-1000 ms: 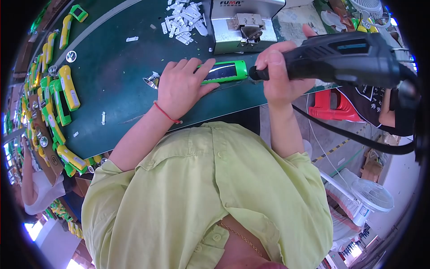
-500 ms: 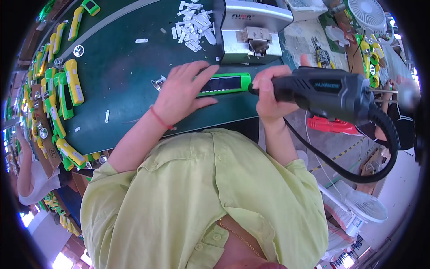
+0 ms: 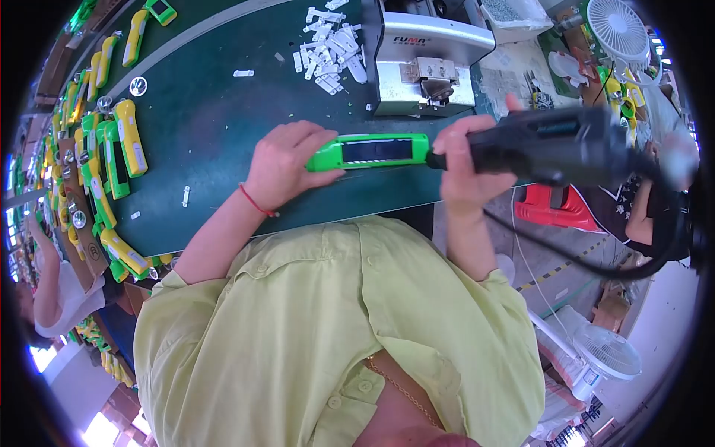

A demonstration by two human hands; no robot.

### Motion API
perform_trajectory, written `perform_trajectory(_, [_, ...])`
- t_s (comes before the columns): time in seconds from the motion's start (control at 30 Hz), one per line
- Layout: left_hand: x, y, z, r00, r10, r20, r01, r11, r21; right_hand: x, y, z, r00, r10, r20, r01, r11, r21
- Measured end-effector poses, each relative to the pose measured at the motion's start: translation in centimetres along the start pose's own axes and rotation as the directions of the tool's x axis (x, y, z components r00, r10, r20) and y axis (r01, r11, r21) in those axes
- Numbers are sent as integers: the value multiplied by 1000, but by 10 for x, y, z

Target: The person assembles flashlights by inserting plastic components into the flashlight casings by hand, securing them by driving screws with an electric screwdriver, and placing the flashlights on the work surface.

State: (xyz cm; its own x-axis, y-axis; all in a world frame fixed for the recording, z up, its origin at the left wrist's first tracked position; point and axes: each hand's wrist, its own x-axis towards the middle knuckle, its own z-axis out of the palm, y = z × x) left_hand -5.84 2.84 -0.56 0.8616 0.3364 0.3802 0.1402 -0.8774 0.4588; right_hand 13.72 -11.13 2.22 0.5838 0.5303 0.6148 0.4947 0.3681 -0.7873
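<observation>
A green casing with a dark panel (image 3: 377, 151) lies lengthwise on the green tabletop (image 3: 216, 119), in front of my body. My left hand (image 3: 287, 165) grips its left end between thumb and fingers. In my right hand (image 3: 471, 160) is a black corded power tool (image 3: 547, 141), held sideways, with its tip against or very close to the casing's right end. The exact contact at the tip is too small to tell. The tool's rear part and cable are blurred.
A silver machine (image 3: 421, 63) stands behind the casing, beside a pile of white parts (image 3: 331, 48). Many yellow and green casings (image 3: 130, 138) line the left side. A co-worker (image 3: 67, 298) is at the left, another person (image 3: 640, 208) beyond a red stool (image 3: 555, 208) at the right.
My left hand has shifted left along the casing and now closes on its left end, uncovering more of the dark panel. The tool in my right hand has changed its tilt.
</observation>
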Motion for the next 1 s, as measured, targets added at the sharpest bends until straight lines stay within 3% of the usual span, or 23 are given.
perform_trajectory(0.07, [15, 6, 11, 999, 35, -6, -35, 999, -8, 20, -17, -8, 999, 33, -24, -30, 993, 111])
perform_trajectory(0.13, [29, 26, 32, 1000, 14, -24, -14, 1000, -2, 50, -26, -11, 996, -14, -93, 44, 942, 332])
perform_trajectory(0.17, [35, 32, 43, 999, 21, -33, -21, 1000, 18, 64, -24, -9, 995, -25, -98, 55, 945, 323])
perform_trajectory(0.27, [44, 42, 40, 997, 72, -28, -71, 997, 25, 87, -19, 1, 969, -187, -159, 241, 842, 482])
perform_trajectory(0.33, [40, 36, 27, 998, 43, -37, -42, 999, 16, 94, -19, 11, 959, -273, -71, 280, 898, 340])
perform_trajectory(0.53, [36, 29, 31, 1000, 7, 13, -5, 989, -145, 87, 12, 20, 957, -261, -127, 290, 869, 400])
perform_trajectory(0.67, [37, 31, 40, 994, -93, 57, 105, 963, -247, 99, 11, 16, 997, -43, 61, 28, 972, 231])
perform_trajectory(0.73, [36, 32, 41, 987, -136, 85, 156, 934, -323, 101, 6, 16, 994, -79, 79, 68, 989, 130])
perform_trajectory(0.8, [35, 32, 45, 994, -109, 4, 103, 930, -353, 89, -8, 17, 994, 102, 41, -111, 920, 377])
perform_trajectory(0.87, [33, 30, 47, 995, -104, -3, 95, 920, -380, 75, -11, 16, 999, 33, -10, -28, 937, 349])
perform_trajectory(0.93, [34, 29, 47, 995, -98, -18, 83, 914, -397, 59, -3, 16, 997, 45, -64, -13, 900, 435])
perform_trajectory(1.0, [34, 30, 44, 989, -132, 73, 150, 897, -415, 50, 2, 22, 995, 25, -94, 16, 911, 413])
